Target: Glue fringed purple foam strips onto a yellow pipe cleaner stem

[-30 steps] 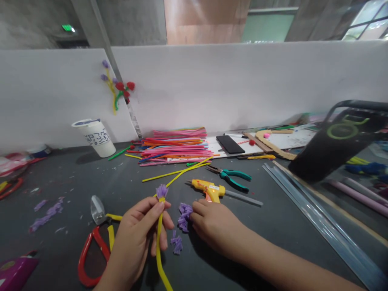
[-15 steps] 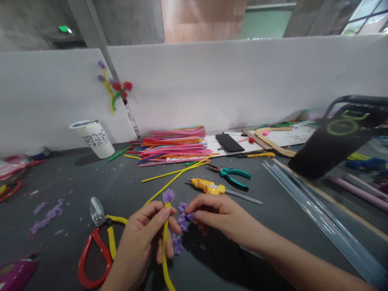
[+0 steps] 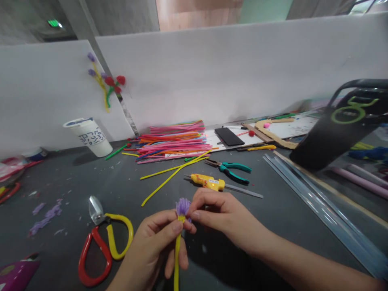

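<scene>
My left hand (image 3: 162, 238) pinches a yellow pipe cleaner (image 3: 177, 258) between thumb and fingers, just below its top. A fluffy purple tuft (image 3: 182, 206) crowns that stem, with yellow wound around its base. Pressed against the tuft's right side are the closed thumb and forefinger of my right hand (image 3: 220, 212). A little purple shows under those fingertips; whether it is a separate piece cannot be made out. Red-and-yellow-handled cutters (image 3: 98, 238) lie left of my left hand. Beyond my right hand rests a yellow glue gun (image 3: 209, 182).
Pipe cleaners (image 3: 174, 141) are heaped at the back, with two yellow ones (image 3: 163, 171) in front. Teal-handled pliers (image 3: 235, 167), a phone (image 3: 229, 136), clear strips (image 3: 321, 210) and a black bottle (image 3: 336, 125) lie rightward. A white cup (image 3: 93, 139) and purple scraps (image 3: 47, 218) are leftward.
My right hand has moved from beside the loose purple pieces to touch the tuft. My left hand and the flower have shifted right. The head view has tilted slightly down.
</scene>
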`<state>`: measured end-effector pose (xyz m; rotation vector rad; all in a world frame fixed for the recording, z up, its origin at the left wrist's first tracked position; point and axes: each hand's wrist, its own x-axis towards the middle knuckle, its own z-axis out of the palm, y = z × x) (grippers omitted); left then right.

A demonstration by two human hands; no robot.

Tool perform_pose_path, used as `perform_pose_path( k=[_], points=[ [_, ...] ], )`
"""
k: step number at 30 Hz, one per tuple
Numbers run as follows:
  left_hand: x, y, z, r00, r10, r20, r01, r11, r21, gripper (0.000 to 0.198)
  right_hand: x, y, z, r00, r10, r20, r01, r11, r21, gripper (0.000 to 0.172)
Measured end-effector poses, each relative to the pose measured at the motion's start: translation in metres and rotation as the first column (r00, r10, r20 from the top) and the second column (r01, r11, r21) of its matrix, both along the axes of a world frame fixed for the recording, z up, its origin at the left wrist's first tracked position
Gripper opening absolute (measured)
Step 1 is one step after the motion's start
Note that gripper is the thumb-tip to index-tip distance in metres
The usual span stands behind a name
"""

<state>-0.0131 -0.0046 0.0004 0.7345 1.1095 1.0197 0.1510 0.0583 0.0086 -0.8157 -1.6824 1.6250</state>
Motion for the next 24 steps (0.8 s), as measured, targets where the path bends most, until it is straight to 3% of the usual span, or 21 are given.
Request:
perform_pose_path(
  k=[3, 5, 6, 8, 14, 20, 24],
  points=[
    [-0.0034, 0.0015, -0.001, 1.0, 0.011, -0.016, -0.011, 1.0, 0.019, 0.028, -0.0001, 0.0016, -0.0019, 0.995, -0.083, 0.052, 0.084, 0.996, -0.009, 0.027],
    [-0.0044, 0.0019, 0.0005, 1.0, 0.023, -0.021, -0.023, 0.999, 0.026, 0.029, 0.0001, 0.0018, -0.0017, 0.988, -0.137, 0.074, 0.136, 0.99, 0.022, 0.016],
    [-0.0042, 0.0019, 0.0017, 0.999, 0.03, -0.024, -0.03, 0.999, 0.026, 0.029, 0.0001, 0.0013, -0.0014, 0.987, -0.139, 0.081, 0.135, 0.989, 0.057, 0.009],
    [-0.0026, 0.0015, 0.0044, 0.998, 0.047, -0.035, -0.047, 0.999, 0.016, 0.028, -0.0007, -0.0009, -0.0007, 0.992, -0.091, 0.086, 0.081, 0.991, 0.106, 0.013],
    [0.0002, 0.0007, 0.0033, 0.998, 0.021, -0.056, -0.021, 1.0, 0.002, 0.026, -0.0034, -0.0054, -0.0009, 0.998, -0.03, 0.05, 0.027, 0.998, 0.061, 0.011],
    [-0.0027, 0.0014, 0.0002, 1.0, -0.016, -0.007, 0.016, 1.0, -0.009, 0.024, -0.0009, -0.0043, 0.0022, 0.997, -0.005, 0.082, -0.018, 0.962, 0.272, 0.012],
    [-0.0024, 0.0018, 0.0027, 1.0, 0.018, -0.007, -0.018, 1.0, 0.002, 0.024, 0.0029, -0.0012, 0.0039, 0.994, -0.11, 0.026, 0.105, 0.983, 0.153, 0.013]
  ],
)
